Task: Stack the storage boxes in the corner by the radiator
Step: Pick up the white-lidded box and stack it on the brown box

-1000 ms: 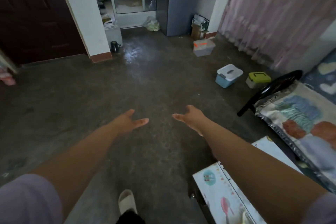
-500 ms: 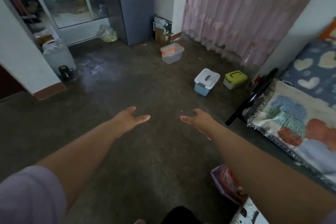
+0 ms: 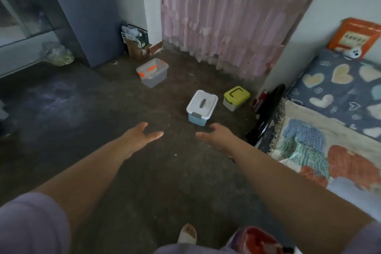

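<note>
Three small storage boxes stand apart on the dark concrete floor. A blue box with a white lid (image 3: 201, 107) is nearest, just beyond my hands. To its right sits a box with a yellow-green lid (image 3: 236, 98). Farther back stands a clear box with orange latches (image 3: 152, 72). My left hand (image 3: 138, 136) and my right hand (image 3: 216, 135) are both stretched forward with fingers apart, holding nothing. My right hand is a short way in front of the blue box, not touching it.
A pink curtain (image 3: 222, 16) hangs at the back. A grey fridge (image 3: 82, 16) stands at the left, with a cardboard box of clutter (image 3: 136, 41) in the corner beside it. A bed with a patterned blanket (image 3: 329, 130) and its black frame (image 3: 268, 113) fills the right side.
My view has turned right and moved closer to the boxes, which now look larger and nearer. Both hands stay open and outstretched; the right one has come close to the blue box.
</note>
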A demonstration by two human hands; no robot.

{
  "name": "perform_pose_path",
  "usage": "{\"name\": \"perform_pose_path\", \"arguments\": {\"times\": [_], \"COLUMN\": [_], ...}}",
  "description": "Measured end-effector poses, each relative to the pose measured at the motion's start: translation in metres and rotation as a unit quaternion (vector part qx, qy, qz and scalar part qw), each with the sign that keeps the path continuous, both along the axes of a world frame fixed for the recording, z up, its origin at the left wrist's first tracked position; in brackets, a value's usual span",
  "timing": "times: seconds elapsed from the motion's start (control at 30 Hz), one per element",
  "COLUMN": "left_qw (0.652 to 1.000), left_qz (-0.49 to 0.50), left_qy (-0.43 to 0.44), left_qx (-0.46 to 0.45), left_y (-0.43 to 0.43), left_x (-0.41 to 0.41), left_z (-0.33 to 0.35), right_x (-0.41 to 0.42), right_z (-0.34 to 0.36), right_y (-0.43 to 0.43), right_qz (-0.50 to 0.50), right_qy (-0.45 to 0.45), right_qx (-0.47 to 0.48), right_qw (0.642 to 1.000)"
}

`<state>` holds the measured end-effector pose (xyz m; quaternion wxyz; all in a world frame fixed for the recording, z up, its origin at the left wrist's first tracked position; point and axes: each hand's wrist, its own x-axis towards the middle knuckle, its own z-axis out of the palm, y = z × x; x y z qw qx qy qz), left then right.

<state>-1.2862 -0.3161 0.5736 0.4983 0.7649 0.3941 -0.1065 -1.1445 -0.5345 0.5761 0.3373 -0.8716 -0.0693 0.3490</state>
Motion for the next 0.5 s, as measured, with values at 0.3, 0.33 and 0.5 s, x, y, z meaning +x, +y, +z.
{"name": "perform_pose_path", "arguments": {"times": [0.3, 0.33, 0.5], "left_qw": [0.999, 0.999, 0.999], "left_qz": [-0.017, -0.018, -0.027], "left_qy": [0.025, 0.028, 0.030], "left_qx": [-0.017, -0.019, -0.027], "left_y": [0.057, 0.067, 0.117], "left_x": [0.194, 0.219, 0.337], "left_z": [-0.019, -0.025, -0.050], "right_x": [0.190, 0.212, 0.322], "right_z": [-0.018, -0.026, -0.045], "right_y": [0.061, 0.071, 0.128], "right_qz": [-0.006, 0.001, 0.014], "right_qy": [0.010, 0.009, 0.022], "right_qx": [0.012, 0.007, -0.018], "right_qw": [1.000, 1.000, 1.000]}}
